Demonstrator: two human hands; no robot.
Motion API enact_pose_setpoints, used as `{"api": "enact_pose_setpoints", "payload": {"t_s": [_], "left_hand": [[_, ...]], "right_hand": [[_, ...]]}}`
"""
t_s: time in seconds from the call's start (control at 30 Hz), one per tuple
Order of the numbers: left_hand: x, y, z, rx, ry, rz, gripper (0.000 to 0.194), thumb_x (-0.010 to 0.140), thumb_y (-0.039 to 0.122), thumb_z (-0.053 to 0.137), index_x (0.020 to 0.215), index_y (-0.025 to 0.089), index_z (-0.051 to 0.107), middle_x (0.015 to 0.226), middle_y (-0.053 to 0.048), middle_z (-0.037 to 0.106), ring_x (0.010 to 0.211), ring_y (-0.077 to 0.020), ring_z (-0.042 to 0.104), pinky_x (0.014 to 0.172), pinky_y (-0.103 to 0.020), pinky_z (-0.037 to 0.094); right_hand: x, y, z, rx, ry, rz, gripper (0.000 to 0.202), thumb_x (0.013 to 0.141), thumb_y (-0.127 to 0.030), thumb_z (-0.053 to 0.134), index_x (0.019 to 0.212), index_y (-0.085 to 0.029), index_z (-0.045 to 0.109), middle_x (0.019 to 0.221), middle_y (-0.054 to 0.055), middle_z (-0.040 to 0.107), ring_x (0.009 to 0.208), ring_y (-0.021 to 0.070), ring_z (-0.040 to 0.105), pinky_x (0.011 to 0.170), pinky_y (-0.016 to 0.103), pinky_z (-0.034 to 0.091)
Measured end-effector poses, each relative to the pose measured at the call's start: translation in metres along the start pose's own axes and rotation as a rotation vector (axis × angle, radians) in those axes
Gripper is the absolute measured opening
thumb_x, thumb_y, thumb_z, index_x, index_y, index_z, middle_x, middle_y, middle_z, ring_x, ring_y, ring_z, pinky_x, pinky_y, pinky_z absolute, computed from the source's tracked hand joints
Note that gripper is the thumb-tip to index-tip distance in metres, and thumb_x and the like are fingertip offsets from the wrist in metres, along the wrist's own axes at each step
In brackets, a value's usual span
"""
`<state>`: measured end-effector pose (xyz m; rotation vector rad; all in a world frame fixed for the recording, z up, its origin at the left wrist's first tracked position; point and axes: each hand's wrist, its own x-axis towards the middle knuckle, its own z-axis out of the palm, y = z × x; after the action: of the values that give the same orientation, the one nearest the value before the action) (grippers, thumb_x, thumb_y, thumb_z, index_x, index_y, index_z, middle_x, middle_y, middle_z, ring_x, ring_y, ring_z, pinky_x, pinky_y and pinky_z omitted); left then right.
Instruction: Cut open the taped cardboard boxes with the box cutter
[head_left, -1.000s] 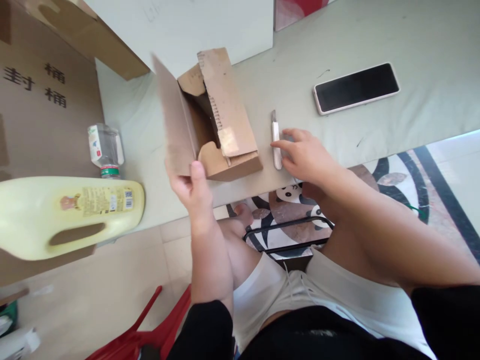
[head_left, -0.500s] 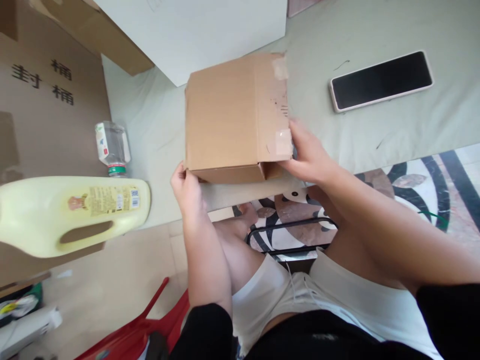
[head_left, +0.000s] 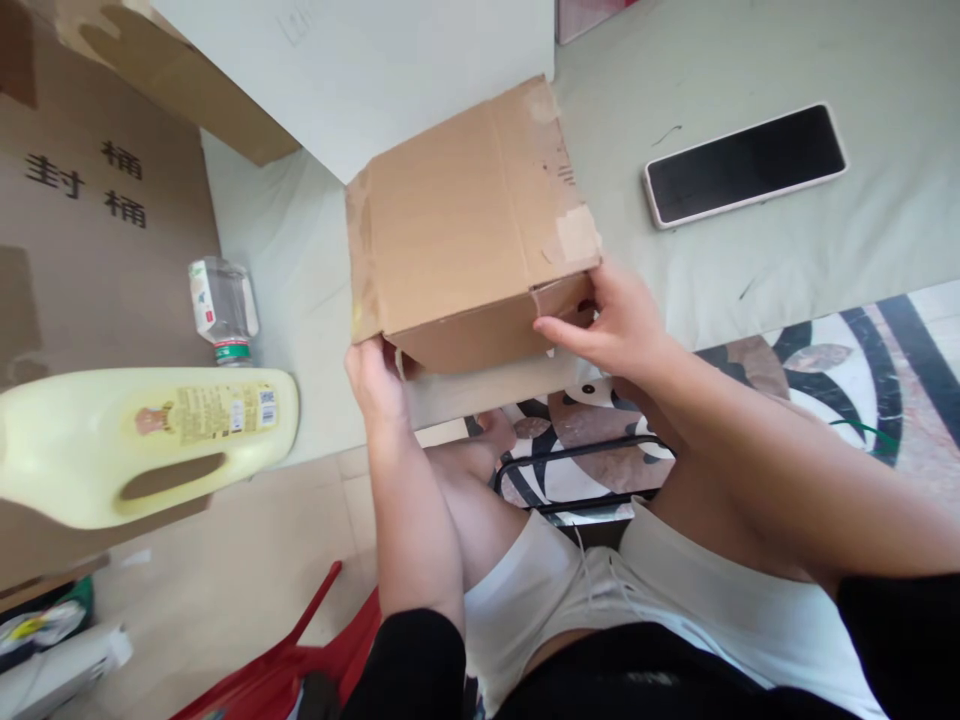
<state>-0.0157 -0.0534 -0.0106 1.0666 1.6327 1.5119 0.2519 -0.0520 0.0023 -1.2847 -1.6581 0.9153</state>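
Observation:
A brown cardboard box [head_left: 457,225] with bits of tape at its right end lies in front of me on the pale cloth [head_left: 720,265]. My left hand [head_left: 379,385] holds its near left corner, the fingertips partly hidden under the edge. At the near right corner my right hand [head_left: 619,315] grips the box, thumb on the near side and fingers behind the corner. The far side of the box is close to a large white box [head_left: 390,70].
A phone [head_left: 746,165] lies to the right. On the left are a clear bottle [head_left: 225,305], a pale yellow jug [head_left: 97,440] and a large carton [head_left: 112,280]. A red chair [head_left: 300,660] stands at lower left.
The box has turned and tilted, its right end showing less and its left edge flap now visible. Both hands have shifted their hold, my right thumb now on the near side.

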Motion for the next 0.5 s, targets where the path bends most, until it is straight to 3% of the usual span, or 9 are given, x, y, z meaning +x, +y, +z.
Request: {"api": "enact_pose_setpoints", "payload": {"t_s": [0.1,0.2,0.3,0.4,0.5], "left_hand": [[-0.003,0.009,0.002,-0.08,0.059,0.045,0.036,0.08,0.053,0.063,0.071,0.019,0.057,0.065,-0.002,0.056,0.067,-0.0157,0.062,0.06,-0.027,0.048],[-0.006,0.014,0.001,-0.118,-0.019,-0.01,0.039,0.078,0.054,0.06,0.063,0.019,0.053,0.058,-0.001,0.051,0.052,-0.0128,0.053,0.048,-0.025,0.039],[-0.007,0.014,-0.003,-0.224,-0.081,-0.042,0.038,0.071,0.048,0.062,0.053,0.018,0.049,0.051,0.0,0.047,0.042,-0.0096,0.044,0.044,-0.024,0.036],[-0.002,0.01,-0.008,-0.296,-0.077,-0.046,0.04,0.07,0.043,0.068,0.05,0.017,0.045,0.048,0.001,0.043,0.047,-0.0104,0.05,0.05,-0.024,0.043],[0.004,0.011,-0.01,-0.227,-0.123,-0.131,0.035,0.082,0.04,0.071,0.065,0.014,0.057,0.062,0.001,0.055,0.058,-0.0095,0.055,0.058,-0.023,0.049]], "right_hand": [[0.001,0.009,-0.004,0.047,0.157,-0.036,0.038,0.094,-0.057,0.047,0.103,-0.023,0.061,0.088,0.005,0.065,0.083,0.0203,0.065,0.07,0.034,0.055],[0.004,0.017,-0.006,0.074,0.232,-0.021,0.051,0.1,-0.064,0.032,0.081,-0.022,0.055,0.073,0.002,0.054,0.072,0.0157,0.059,0.063,0.029,0.05],[0.007,0.018,-0.006,0.131,0.285,0.011,0.048,0.099,-0.061,0.041,0.074,-0.021,0.05,0.07,0.0,0.048,0.067,0.0132,0.053,0.062,0.028,0.045],[0.008,0.013,-0.005,0.275,0.357,0.014,0.037,0.096,-0.052,0.053,0.077,-0.02,0.054,0.073,0.0,0.052,0.069,0.0127,0.052,0.066,0.028,0.046],[0.008,0.008,-0.004,0.434,0.402,0.032,0.023,0.093,-0.039,0.057,0.081,-0.02,0.059,0.074,-0.001,0.055,0.069,0.0115,0.05,0.068,0.027,0.045]]}}
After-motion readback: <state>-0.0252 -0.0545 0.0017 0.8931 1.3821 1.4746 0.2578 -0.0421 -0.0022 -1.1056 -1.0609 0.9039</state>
